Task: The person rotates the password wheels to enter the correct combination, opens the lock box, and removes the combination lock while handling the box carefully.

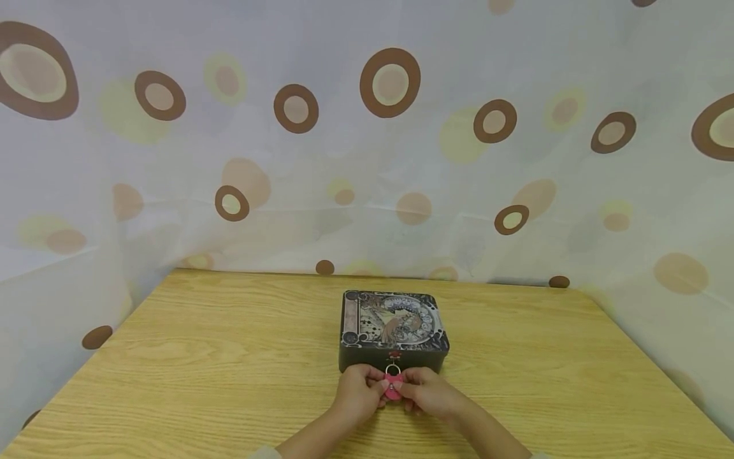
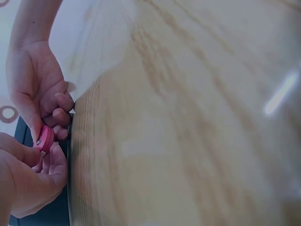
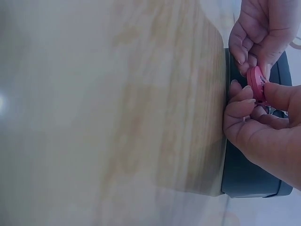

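A pink padlock (image 1: 392,387) with a silver shackle is at the front of a dark box (image 1: 395,322) with an ornate printed lid. Its shackle stands up right at the reddish clasp (image 1: 394,355) on the box's front. My left hand (image 1: 357,394) pinches the padlock from the left between thumb and fingers. From the other side, my right hand (image 1: 434,394) pinches it too, thumb on its face. Both wrist views show the padlock's body (image 2: 45,140) between the two hands. In the right wrist view, my fingers partly cover the shackle.
The box rests on a wood-grain table (image 1: 229,344), its lid down. Behind the table and along its sides hangs a pale cloth (image 1: 344,166) with brown and beige ovals.
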A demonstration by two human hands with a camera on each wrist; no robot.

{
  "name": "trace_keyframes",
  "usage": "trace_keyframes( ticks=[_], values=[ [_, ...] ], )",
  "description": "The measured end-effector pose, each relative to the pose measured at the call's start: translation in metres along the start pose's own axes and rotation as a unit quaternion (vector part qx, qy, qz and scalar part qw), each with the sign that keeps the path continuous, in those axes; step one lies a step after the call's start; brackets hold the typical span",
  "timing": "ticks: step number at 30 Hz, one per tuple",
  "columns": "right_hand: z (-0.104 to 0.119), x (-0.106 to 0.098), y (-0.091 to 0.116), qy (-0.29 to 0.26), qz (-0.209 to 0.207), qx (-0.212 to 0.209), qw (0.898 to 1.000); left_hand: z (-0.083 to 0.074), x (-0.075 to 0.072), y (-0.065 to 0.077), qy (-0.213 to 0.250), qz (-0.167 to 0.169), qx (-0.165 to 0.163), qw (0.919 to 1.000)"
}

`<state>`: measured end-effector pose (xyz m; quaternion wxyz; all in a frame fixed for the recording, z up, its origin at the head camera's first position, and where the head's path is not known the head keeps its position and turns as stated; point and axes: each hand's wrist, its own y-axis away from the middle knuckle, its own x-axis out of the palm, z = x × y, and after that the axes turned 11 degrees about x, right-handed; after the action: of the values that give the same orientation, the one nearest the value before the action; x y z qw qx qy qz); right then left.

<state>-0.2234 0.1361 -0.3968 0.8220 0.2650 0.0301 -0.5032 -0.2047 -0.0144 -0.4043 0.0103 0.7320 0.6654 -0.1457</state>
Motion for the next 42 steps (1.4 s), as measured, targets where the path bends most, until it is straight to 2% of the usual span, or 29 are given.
trace_keyframes(
  ticks=[10,21,34,42],
  values=[
    [-0.0014,0.0002,0.0018,-0.036,-0.01,0.01,0.999,-0.0012,-0.0011,0.0008,-0.005,-0.003,0.01,0.9999],
    [-0.0008,-0.0006,0.0028,-0.043,-0.006,0.008,0.999,-0.0013,0.0002,-0.0001,0.007,-0.004,0.001,1.0],
    [-0.001,0.0023,0.0011,-0.016,-0.015,-0.009,1.0,0.0001,0.0005,0.0005,0.005,-0.003,-0.006,1.0],
    [0.0028,0.0076,0.0032,0.02,-0.061,0.0,0.998,-0.0001,0.0008,0.0004,0.006,-0.004,0.003,1.0]
  ],
)
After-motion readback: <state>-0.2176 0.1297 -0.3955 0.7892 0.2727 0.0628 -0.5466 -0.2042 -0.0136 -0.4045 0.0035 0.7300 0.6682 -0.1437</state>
